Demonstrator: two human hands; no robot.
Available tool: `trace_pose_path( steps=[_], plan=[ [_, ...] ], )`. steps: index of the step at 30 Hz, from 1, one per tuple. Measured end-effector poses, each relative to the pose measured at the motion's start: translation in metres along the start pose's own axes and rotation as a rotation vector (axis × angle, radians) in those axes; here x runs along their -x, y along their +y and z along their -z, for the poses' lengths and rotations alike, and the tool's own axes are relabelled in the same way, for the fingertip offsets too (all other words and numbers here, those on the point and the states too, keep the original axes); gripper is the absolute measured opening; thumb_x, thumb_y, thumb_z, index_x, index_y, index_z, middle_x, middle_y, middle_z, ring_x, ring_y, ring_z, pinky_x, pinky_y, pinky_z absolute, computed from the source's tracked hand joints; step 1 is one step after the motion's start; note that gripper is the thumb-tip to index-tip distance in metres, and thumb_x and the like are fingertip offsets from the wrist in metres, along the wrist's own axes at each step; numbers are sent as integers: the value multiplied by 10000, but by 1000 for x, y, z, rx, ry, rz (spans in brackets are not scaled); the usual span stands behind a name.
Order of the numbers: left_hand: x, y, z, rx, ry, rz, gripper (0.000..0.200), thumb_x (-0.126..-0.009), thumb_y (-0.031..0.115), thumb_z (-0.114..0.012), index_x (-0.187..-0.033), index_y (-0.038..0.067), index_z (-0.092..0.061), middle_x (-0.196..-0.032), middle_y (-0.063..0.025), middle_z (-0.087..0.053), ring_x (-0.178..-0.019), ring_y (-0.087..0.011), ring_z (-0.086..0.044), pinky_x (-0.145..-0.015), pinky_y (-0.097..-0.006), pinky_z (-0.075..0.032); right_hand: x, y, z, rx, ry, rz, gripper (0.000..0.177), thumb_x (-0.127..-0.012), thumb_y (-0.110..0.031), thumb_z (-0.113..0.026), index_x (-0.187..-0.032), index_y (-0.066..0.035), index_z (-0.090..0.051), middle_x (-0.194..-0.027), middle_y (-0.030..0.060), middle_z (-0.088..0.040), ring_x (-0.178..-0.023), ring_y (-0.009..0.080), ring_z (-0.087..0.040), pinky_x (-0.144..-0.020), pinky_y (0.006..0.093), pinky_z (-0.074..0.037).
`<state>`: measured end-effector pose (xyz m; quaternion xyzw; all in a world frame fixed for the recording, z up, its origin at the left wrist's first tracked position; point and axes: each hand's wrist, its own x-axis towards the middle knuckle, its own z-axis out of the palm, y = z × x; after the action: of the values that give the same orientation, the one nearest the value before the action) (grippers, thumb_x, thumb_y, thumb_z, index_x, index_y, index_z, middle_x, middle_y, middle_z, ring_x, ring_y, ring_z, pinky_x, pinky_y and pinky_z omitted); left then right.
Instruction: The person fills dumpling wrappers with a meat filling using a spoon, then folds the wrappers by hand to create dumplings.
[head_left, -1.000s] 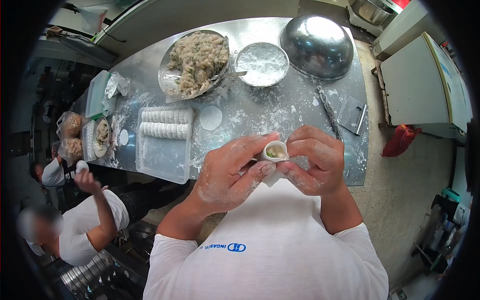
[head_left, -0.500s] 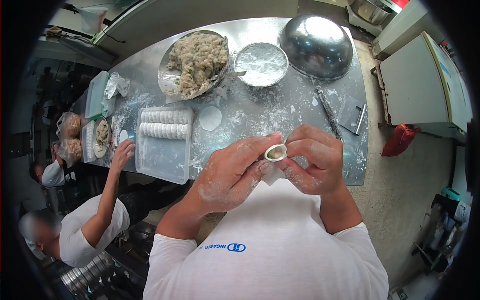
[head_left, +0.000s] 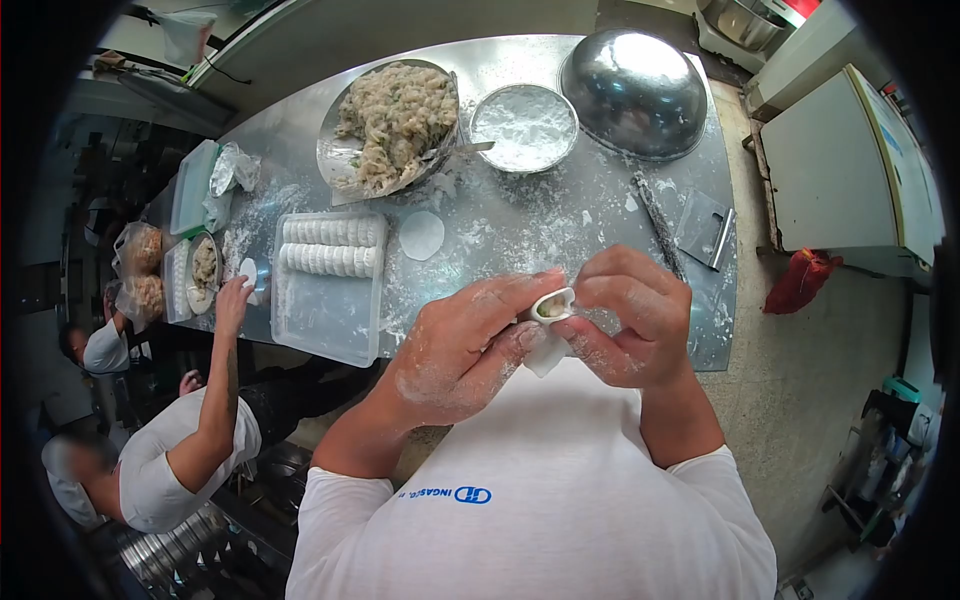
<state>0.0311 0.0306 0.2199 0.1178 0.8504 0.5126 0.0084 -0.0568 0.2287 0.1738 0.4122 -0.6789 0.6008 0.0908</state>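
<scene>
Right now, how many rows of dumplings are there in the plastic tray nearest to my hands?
2: one row along the far edge of the plastic tray, and a second row beside it, on the nearer side. No other row seems hidden there.

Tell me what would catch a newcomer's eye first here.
Powder-dusted hands near the picture's centre likely come first, holding a small filled wrapper. Next, the heaped mixture toward the far edge of the table, then the shiny overturned bowl at its far right corner.

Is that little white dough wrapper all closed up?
No, open: the small white dough wrapper gapes, showing pale filling inside.
</scene>
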Motion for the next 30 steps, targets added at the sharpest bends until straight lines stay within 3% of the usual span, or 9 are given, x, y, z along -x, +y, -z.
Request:
trace_pose_path(
  steps=[5,8,14,20,23,26,30],
  plan=[
    [-2,-2,2,2,-20,43,438,-948,18,-630,-1385,-2,-618,-1243,-201,-716,-1091,-304,-730,-935,-358,-565,1,1,-1,-1,-39,16,178,-752,-82,-854,-820,-40,-696,-765,98,-669,-664,239,-664,-566,335,-515],
    [-1,3,-2,105,47,172,429,-940,21,-648,-1368,0,-634,-1225,-201,-722,-1080,-301,-734,-915,-353,-572,0,-1,0,-11,-36,11,180,-741,-71,-852,-820,-36,-695,-760,99,-665,-664,242,-664,-568,337,-518],
    [-2,-4,-3,-78,59,-40,415,-923,18,-664,-1338,0,-657,-1212,-197,-729,-1071,-316,-737,-916,-361,-577,2,2,-3,19,-43,27,182,-721,-62,-845,-819,-34,-694,-757,95,-661,-664,245,-664,-568,336,-520],
    [-2,-2,-1,-76,44,-70,429,-919,2,-651,-1347,7,-652,-1234,-203,-720,-1073,-326,-736,-914,-367,-578,-3,-2,0,9,36,-31,171,-727,-62,-841,-823,-34,-703,-754,98,-664,-664,243,-667,-568,333,-519],
    [-4,-5,-2,-67,42,-63,420,-927,-12,-648,-1347,2,-649,-1235,-205,-718,-1068,-304,-738,-900,-351,-581,-1,3,0,14,-27,26,174,-732,-76,-847,-819,-34,-702,-747,101,-664,-663,246,-668,-569,331,-519],
    [-4,-1,-2,20,66,78,405,-931,-24,-657,-1336,-1,-653,-1225,-204,-721,-1057,-271,-740,-884,-327,-582,-1,0,0,19,-38,-2,177,-731,-79,-850,-818,-33,-703,-744,101,-664,-659,247,-667,-567,333,-518],
    [-1,-8,-7,7,130,2,369,-927,-29,-671,-1294,-1,-680,-1199,-199,-731,-1045,-255,-742,-876,-315,-584,0,2,-1,21,-19,20,183,-729,-82,-854,-822,-31,-705,-748,101,-666,-659,246,-669,-564,335,-519]
  ],
)
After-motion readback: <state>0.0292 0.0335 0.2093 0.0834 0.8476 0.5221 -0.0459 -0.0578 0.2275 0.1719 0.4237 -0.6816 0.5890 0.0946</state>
